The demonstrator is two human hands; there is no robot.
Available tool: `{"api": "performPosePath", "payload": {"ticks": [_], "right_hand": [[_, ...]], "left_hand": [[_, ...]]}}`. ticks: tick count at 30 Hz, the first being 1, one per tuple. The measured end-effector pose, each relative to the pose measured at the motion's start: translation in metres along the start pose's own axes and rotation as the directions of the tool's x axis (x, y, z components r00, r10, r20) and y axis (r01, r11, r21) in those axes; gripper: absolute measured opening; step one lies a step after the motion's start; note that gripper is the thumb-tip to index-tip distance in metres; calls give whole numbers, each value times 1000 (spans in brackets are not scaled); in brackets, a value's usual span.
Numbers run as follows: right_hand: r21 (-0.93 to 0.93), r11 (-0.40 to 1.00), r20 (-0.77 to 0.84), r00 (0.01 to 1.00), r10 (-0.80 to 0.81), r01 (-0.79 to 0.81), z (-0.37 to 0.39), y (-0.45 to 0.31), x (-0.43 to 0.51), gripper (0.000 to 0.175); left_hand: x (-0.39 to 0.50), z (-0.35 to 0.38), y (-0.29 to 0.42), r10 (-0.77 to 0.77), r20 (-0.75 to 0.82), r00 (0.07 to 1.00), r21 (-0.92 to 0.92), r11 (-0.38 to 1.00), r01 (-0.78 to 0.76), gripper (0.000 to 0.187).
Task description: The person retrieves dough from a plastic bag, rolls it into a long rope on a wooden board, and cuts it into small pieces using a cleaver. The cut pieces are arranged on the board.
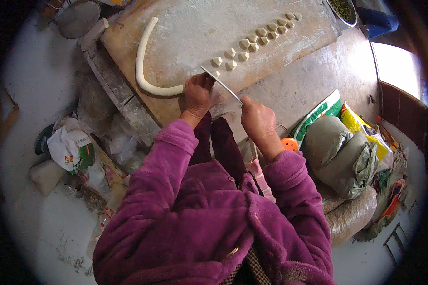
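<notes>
A long rope of dough curves over the floured wooden board, and its near end runs under my left hand. The fingers of that hand are closed around the dough end. My right hand grips a knife, seen edge-on as a thin metal line, its handle hidden in the fist. The blade lies just right of my left fingers, its tip pointing up and left. One small cut dough piece sits beside the blade. Several more dough pieces lie in two slanting rows toward the upper right.
A bowl of chopped green filling stands at the far right. Stuffed sacks and an orange perforated plastic item are by my right arm. Plastic bags lie on the floor at left. A round lid-like disc is at upper left.
</notes>
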State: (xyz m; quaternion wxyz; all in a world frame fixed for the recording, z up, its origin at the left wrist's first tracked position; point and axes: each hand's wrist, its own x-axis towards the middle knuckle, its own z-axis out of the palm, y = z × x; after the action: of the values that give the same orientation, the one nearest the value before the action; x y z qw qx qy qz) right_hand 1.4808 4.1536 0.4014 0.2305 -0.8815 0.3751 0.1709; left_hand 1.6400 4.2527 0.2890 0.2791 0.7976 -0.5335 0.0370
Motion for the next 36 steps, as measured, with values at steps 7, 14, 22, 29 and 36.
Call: {"api": "performPosePath", "payload": {"ticks": [7,14,22,29,36], "right_hand": [[7,1000,81,996,27,-28,2,0,7,14],[86,990,125,987,103,-114,29,2,23,18],[160,978,6,991,132,-131,19,5,13,17],[40,999,59,998,18,-20,0,-17,8,16],[15,999,104,994,29,-30,-1,-23,18,18]], "left_hand": [[0,1,-1,42,-57,997,-24,999,-44,21],[-8,-2,-6,20,84,996,21,1000,-22,14],[-6,-16,-16,-96,-8,995,108,990,96,14],[-5,-6,-21,-442,133,887,-229,857,461,20],[-3,-13,-24,-103,-3,995,-8,995,103,22]]}}
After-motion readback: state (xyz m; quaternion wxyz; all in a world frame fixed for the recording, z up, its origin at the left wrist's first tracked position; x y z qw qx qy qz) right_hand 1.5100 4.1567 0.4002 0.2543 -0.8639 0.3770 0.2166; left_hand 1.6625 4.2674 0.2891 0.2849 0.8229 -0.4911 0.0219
